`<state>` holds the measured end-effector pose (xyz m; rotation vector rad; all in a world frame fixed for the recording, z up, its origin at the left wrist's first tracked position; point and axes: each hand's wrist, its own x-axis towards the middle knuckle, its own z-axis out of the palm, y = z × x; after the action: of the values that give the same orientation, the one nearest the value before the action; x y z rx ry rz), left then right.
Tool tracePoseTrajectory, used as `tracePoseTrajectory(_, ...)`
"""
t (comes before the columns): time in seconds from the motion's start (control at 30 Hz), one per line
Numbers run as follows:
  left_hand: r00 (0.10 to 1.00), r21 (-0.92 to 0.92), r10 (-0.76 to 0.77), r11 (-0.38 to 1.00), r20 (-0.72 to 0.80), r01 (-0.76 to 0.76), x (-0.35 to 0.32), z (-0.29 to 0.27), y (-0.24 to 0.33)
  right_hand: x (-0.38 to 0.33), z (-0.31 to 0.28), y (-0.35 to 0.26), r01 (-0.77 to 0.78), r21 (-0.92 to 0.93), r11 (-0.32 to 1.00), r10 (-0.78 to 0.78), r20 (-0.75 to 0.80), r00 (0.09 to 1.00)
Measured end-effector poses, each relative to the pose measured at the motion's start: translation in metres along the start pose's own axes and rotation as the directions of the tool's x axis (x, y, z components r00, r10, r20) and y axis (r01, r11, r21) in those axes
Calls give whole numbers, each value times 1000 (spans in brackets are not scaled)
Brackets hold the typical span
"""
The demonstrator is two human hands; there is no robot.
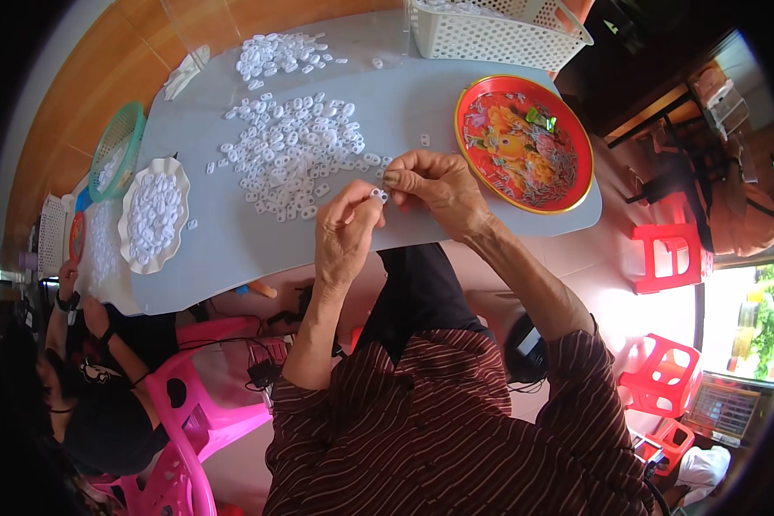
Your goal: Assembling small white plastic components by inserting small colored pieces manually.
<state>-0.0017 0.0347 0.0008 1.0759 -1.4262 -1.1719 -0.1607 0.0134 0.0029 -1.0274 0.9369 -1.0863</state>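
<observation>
Grey tabletop [232, 249], wooden floor behind. Small white plastic piece [378, 196]: pinched between left hand [346, 234] fingertips and right hand [434, 185], both closed on it. Loose white pieces [292, 150] at 10 o'clock; red tray [576, 129] at 2 o'clock.

The person wears a dark maroon shirt [456, 430] with thin pale stripes, its sleeves ending near the elbows, leaving both forearms bare, over dark trousers [421, 288].

No packages, labels, signs or screens clearly visible anywhere in view.
</observation>
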Motion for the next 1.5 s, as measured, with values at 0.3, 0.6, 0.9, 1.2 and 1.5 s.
tracePoseTrajectory(0.3, 1000, 19, 1, 1000, -16, -1, 0, 2, -2, 2, -3, 7, 57, 94, 994, -63, 65, 996)
tracePoseTrajectory(0.6, 1000, 16, 19, 1000, -21, -19, 1, 3, -6, 2, -5, -2, -58, -58, 997, 62, 68, 996)
tracePoseTrajectory(0.9, 1000, 43, -7, 999, -14, 7, 1, 1, -2, 2, -7, 5, 31, 73, 997, -40, 125, 991)
tracePoseTrajectory(1.2, 1000, 45, 5, 999, -2, -5, 1, 1, -3, 0, -7, 3, -8, 70, 998, 0, 121, 993)
tracePoseTrajectory(1.5, 1000, 55, 14, 998, 21, -15, 1, 1, -4, -2, -6, 6, 33, 35, 999, -37, 116, 993)
